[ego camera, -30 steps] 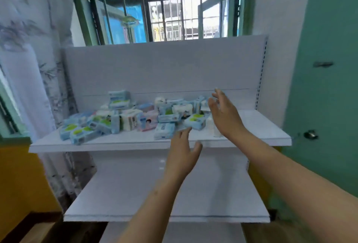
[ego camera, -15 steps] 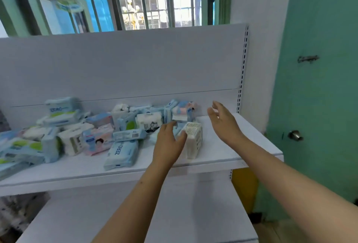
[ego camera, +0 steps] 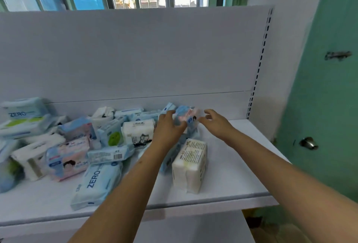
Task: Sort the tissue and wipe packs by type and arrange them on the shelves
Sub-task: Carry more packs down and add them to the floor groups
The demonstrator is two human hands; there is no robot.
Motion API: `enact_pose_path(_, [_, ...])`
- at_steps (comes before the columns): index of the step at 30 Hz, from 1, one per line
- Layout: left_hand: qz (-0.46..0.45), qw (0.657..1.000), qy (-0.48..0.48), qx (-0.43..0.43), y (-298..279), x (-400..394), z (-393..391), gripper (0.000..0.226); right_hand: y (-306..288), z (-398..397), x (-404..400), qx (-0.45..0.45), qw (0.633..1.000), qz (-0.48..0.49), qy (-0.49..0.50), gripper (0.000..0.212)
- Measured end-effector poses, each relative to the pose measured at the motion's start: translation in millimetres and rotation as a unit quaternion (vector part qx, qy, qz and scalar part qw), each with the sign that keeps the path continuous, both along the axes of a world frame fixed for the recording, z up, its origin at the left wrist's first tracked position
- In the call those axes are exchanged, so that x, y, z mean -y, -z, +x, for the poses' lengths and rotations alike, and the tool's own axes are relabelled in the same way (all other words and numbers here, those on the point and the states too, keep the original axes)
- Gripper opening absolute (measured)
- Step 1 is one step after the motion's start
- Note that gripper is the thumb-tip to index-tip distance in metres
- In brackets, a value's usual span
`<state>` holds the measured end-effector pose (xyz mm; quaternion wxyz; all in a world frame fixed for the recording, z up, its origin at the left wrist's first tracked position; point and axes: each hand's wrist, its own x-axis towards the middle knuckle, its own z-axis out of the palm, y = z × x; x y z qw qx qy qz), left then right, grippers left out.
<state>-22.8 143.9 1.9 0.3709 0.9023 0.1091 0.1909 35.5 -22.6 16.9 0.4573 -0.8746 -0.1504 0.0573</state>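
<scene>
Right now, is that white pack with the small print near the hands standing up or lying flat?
Standing on edge. The white pack rests on its narrow side on the shelf, printed face turned up and leftward.

White upper shelf (ego camera: 242, 175) with a white back panel (ego camera: 135, 53) and a slotted upright (ego camera: 259, 64) at its right. A loose heap of tissue and wipe packs covers its left and middle. At the front lies a blue "ZERO" wipe pack (ego camera: 96, 183); right of it a white tissue pack (ego camera: 190, 167) stands on its side. A pink-and-blue pack (ego camera: 66, 158) lies further left. A lower shelf (ego camera: 193, 229) shows beneath.
</scene>
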Motion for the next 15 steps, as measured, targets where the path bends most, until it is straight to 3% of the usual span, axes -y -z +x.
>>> enact_pose_path(4, [0.001,0.998,-0.058,-0.023,1,0,16,0.072,2,23,-14,-0.127,0.988,0.089,-0.008,0.058])
enact_pose_path(9, [0.060,0.992,-0.087,-0.067,-1,6,32,0.076,1,37,-23,-0.199,0.974,0.107,0.001,0.060])
enact_pose_path(11, [0.075,0.990,-0.093,-0.068,-1,12,38,0.078,1,39,-21,-0.258,0.952,0.167,0.005,0.048])
enact_pose_path(15, [-0.042,0.996,-0.065,-0.053,6,15,44,0.065,9,40,-13,-0.348,0.892,0.288,0.000,0.021])
